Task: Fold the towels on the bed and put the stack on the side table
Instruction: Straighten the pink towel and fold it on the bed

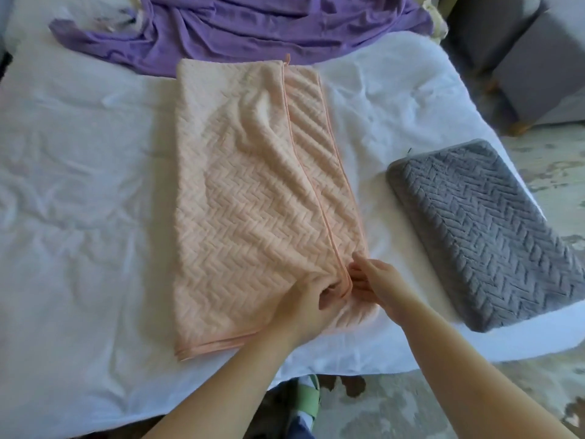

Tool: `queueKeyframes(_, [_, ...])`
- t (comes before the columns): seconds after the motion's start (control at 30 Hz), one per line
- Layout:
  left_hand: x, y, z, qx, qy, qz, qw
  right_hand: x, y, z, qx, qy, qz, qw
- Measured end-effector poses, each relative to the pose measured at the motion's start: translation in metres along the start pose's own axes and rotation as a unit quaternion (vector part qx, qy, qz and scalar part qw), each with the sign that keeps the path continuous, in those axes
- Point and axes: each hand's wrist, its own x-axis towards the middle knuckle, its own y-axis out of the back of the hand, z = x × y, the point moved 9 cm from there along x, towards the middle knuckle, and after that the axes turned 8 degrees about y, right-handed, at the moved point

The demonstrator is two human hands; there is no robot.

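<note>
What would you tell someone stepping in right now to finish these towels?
Left hand: pinches the trimmed edge of the peach towel at its near end.
Right hand: right beside it, seems to pinch the same towel.
Done: grey towel folded, lying at the right edge of the bed.
In progress: peach towel partly folded lengthwise, wrinkled.
Left: finish it, fold the crumpled purple towel at the far end, stack all three, and carry them to the side table, which I can't make out here.
</note>
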Motion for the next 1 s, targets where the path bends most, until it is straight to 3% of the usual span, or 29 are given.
queueKeyframes(0.13, [-0.011, 0.057, -0.013, 0.111, -0.014, 0.171, 0.979, 0.002, -0.009, -0.009, -0.181, 0.044, -0.021, 0.982])
queueKeyframes(0.2, [-0.014, 0.074, -0.023, 0.178, -0.006, 0.197, 0.964, 0.001, -0.014, -0.012, -0.218, 0.059, -0.028, 0.974])
queueKeyframes(0.4, [-0.016, 0.070, -0.069, 0.336, 0.058, 0.118, 0.932, -0.017, 0.028, -0.011, -0.117, 0.093, 0.031, 0.988])
queueKeyframes(0.57, [-0.036, 0.055, -0.102, 0.386, 0.046, 0.067, 0.919, -0.036, 0.042, 0.015, -0.162, 0.068, 0.035, 0.984])
queueKeyframes(0.77, [-0.051, 0.080, -0.108, 0.371, 0.042, 0.100, 0.922, -0.035, 0.032, -0.009, -0.233, 0.107, 0.107, 0.961])
queueKeyframes(1.0, [-0.017, 0.124, -0.106, 0.354, 0.096, 0.120, 0.923, -0.002, 0.006, -0.052, -0.231, 0.115, 0.113, 0.960])
